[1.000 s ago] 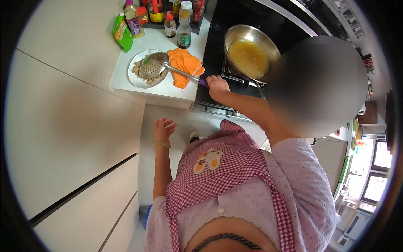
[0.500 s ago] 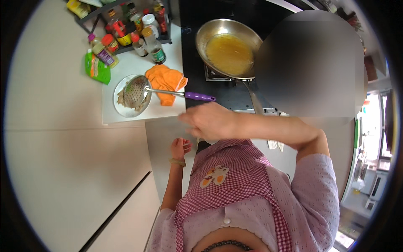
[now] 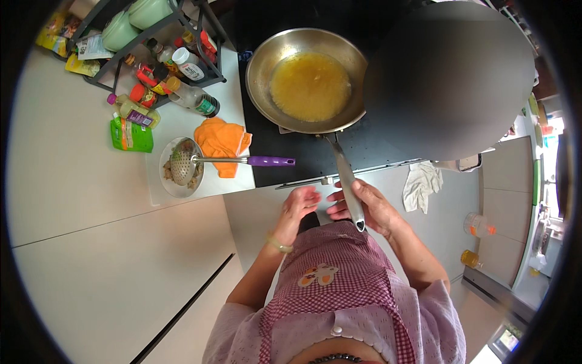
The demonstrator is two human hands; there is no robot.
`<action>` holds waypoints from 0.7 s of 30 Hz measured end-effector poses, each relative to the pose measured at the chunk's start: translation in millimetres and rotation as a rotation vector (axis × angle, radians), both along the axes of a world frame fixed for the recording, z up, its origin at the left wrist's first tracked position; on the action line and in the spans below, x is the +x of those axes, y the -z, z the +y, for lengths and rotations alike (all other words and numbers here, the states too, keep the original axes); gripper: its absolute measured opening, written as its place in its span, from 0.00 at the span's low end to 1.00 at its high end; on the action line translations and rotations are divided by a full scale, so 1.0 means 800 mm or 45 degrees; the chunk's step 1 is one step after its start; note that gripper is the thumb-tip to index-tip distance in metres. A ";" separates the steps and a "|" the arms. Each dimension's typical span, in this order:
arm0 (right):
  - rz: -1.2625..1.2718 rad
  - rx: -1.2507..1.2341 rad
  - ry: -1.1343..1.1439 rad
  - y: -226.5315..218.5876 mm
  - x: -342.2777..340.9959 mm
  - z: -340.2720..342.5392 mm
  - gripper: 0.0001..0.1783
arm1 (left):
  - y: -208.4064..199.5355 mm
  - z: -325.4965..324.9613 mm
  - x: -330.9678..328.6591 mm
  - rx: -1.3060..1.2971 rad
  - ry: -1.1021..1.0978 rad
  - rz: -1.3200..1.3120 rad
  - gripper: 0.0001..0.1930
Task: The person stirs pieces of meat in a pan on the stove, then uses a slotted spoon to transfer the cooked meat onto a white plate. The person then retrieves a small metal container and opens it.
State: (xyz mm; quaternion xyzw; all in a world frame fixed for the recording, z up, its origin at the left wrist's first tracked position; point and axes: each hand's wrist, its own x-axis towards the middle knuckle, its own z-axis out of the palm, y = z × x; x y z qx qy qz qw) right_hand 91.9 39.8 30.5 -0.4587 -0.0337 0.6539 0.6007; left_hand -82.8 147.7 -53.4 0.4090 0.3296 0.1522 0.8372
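The steel frying pan stands on the stove with yellow, oily liquid in it, its handle toward me. My right hand is loosely round that handle, thumb along its right side and fingertips showing on its left. Left of the handle, my left hand is held apart from it, fingers bent, nothing in it. A perforated skimmer with a purple handle lies across a white plate of small browned pieces. An orange cloth is beneath the skimmer's shaft.
Sauce bottles and jars crowd a dark rack at the back left, beside a green packet. A blurred round area covers the stove's right side. A pale cloth hangs to the right; bottles stand farther right.
My right hand has drawn back from near the skimmer's handle and come to the pan's handle. My left hand has risen toward it. The view has shifted somewhat.
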 end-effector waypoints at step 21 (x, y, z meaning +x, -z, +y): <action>0.319 -0.031 0.076 0.006 0.024 -0.001 0.11 | -0.064 -0.013 0.159 -0.203 0.072 -0.048 0.11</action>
